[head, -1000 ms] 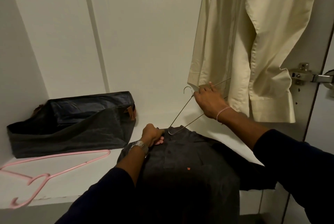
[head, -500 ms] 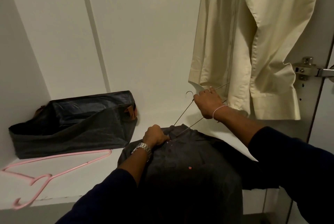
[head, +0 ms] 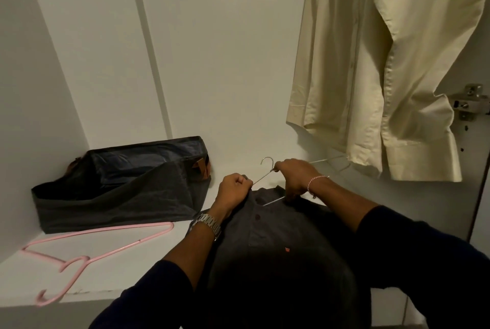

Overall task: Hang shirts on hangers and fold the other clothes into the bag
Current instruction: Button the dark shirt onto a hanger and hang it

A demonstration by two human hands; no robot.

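Observation:
A dark grey polo shirt [head: 278, 254] lies on the white shelf [head: 119, 275], collar pointing away from me. My left hand [head: 233, 193] grips the collar's left edge. My right hand [head: 297, 177] holds a thin metal wire hanger [head: 266, 167] near its hook. One arm of the hanger runs down into the collar opening, the other sticks out to the right under the hanging shirt. A dark open bag [head: 119, 185] sits at the back left of the shelf.
A pink plastic hanger [head: 87, 257] lies on the shelf in front of the bag. A cream long-sleeved shirt [head: 384, 68] hangs at the upper right. A door hinge [head: 469, 100] sits on the right wall.
My right hand has lowered the wire hanger toward the collar, and one hanger arm now sits inside the neck opening. My left hand moved up and right, lifting the collar edge.

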